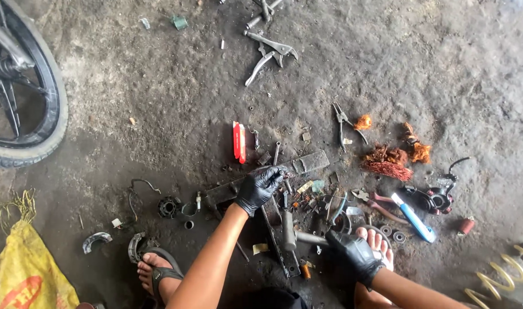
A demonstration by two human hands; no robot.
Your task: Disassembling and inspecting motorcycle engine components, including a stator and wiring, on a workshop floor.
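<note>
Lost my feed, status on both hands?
Left hand gloved, pinching a small metal part. Right hand resting by foot. Loose tools crowd between.

Both bare forearms reach forward and down, each ending in a black glove. The left hand (259,189) stretches farther out, arm nearly straight, its fingers (273,173) curled together. The right hand (355,253) stays closer in, wrist bent, fingers folded downward beside the person's sandalled foot.

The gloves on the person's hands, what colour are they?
Black, both the left hand and the right hand, seen from the head camera.
</note>
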